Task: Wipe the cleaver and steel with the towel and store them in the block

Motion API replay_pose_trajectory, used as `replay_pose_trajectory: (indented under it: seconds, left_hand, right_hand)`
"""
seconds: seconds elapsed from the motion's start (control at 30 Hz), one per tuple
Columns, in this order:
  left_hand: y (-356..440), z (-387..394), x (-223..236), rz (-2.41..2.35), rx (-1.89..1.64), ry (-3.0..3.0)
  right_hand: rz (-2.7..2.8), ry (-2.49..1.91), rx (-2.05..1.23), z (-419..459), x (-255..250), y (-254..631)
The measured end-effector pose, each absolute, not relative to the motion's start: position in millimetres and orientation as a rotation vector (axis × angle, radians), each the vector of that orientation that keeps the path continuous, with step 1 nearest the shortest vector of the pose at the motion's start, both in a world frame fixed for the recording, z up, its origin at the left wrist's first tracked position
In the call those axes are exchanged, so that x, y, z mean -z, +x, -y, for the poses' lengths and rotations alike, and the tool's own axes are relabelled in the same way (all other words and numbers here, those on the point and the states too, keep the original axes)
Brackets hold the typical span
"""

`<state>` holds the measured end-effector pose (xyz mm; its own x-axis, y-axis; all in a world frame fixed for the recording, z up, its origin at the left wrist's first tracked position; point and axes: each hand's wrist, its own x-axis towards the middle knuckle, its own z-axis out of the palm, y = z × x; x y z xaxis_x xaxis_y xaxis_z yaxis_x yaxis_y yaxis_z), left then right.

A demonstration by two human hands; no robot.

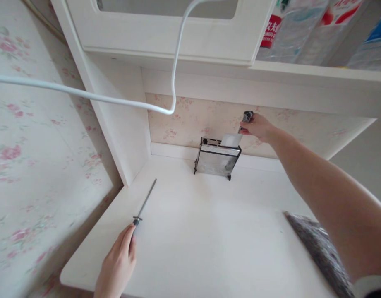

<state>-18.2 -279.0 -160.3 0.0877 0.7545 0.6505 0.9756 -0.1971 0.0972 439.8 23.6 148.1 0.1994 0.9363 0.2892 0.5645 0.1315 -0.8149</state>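
My left hand [118, 257] is closed round the dark handle of a sharpening steel [147, 199], whose thin rod points away from me just over the white tabletop. At the back of the table stands a knife block [217, 161] with clear sides and a black, slotted top. My right hand [255, 127] grips the black handle of a cleaver [231, 140] above the block. The cleaver's broad blade is partly down in the right end of the block's top. How deep the blade reaches is hard to make out.
A grey-brown patterned cloth or mat [317, 252] lies on the right of the white table [209, 248]. White cabinets [168, 37] overhang the back, with plastic bottles [297, 31] on the upper right shelf. A white cable [116, 99] hangs across the upper left, before the flowered wall [32, 165].
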Motion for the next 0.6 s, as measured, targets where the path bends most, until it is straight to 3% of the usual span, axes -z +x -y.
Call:
replay_pose_trajectory:
  seconds: [0.23, 0.6]
  left_hand:
    - [-15.4, 278.0, 159.5, 1.775, 0.846, -1.982]
    - [-19.9, 276.8, 159.4, 1.791, 0.868, -1.985]
  right_hand:
    - [1.531, -1.406, -0.393, -0.3, -192.6, 448.1]
    - [1.592, -1.148, -0.141, 75.2, -198.1, 413.8]
